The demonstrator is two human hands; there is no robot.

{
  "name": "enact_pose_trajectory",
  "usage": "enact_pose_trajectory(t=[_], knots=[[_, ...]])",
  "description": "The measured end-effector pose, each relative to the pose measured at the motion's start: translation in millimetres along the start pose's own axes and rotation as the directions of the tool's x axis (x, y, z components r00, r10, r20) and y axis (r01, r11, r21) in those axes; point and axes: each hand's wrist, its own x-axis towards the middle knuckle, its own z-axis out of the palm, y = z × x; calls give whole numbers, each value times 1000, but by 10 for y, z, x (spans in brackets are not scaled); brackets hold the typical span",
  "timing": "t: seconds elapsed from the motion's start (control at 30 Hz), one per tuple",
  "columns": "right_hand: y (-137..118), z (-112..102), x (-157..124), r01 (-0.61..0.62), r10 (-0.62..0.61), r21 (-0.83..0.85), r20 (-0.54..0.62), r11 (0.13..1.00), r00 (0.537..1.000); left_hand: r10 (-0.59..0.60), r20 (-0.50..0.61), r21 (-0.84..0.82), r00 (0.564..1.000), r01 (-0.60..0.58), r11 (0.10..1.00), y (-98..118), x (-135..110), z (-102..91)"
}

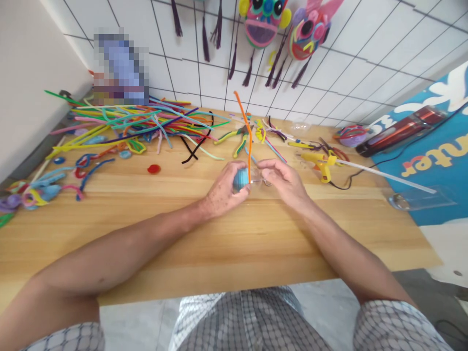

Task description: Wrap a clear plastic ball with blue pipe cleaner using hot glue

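My left hand [224,190] is closed round a small blue wound ball [240,179] at the middle of the wooden table [234,243]. An orange pipe cleaner [245,127] rises from that ball, straight up and curving left at its top. My right hand [281,179] is pinched beside the ball, fingers pressed on the pipe cleaner's base, with a small metal ring or clear piece [263,181] showing under them. The two hands touch each other.
A heap of coloured pipe cleaners [139,122] lies at the back left. Pliers [238,139], a yellow glue gun [322,165] with its cord, a white rod [387,176] and a purple coil [351,135] lie behind and to the right. Pipe-cleaner masks [263,22] hang on the tiled wall.
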Motion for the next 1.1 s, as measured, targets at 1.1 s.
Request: enact_pose_trajectory(t=[1.1], knots=[[801, -925, -393, -180, -39, -280, -631, 943, 775, -39, -50, -38, 998, 38, 999, 9, -15, 45]])
